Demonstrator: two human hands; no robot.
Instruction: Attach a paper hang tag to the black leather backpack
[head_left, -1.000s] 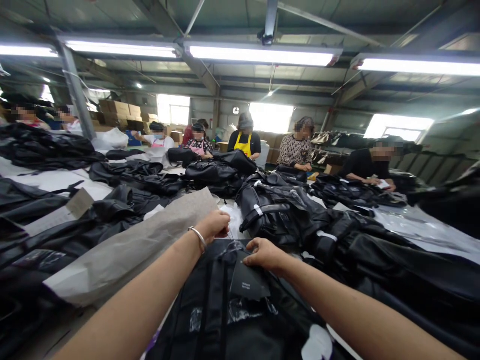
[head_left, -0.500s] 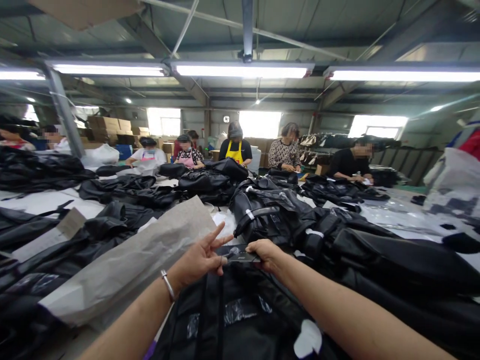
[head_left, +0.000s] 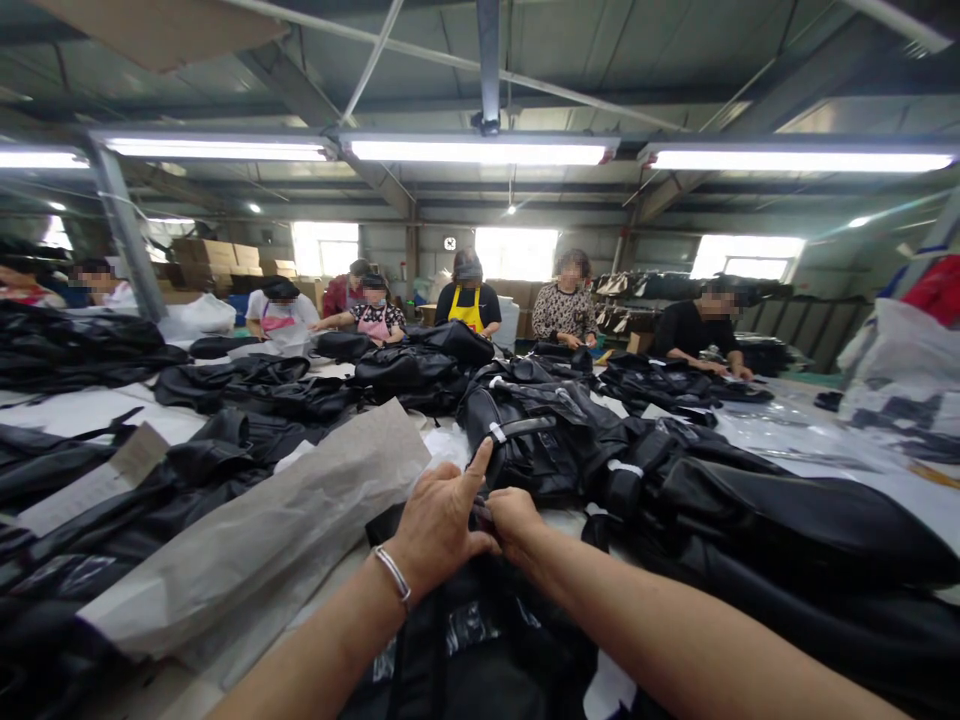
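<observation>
The left hand and right hand met at the far edge of a black bag lying on the bench, their fingers closed, pinching its top, beside grey paper.

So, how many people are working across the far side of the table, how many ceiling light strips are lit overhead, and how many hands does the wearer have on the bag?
Co-workers at the far side: 7, faces blurred
Lit ceiling light strips: 4
Wearer's hands on the black bag: 2, left hand and right hand
Total: 13
</observation>
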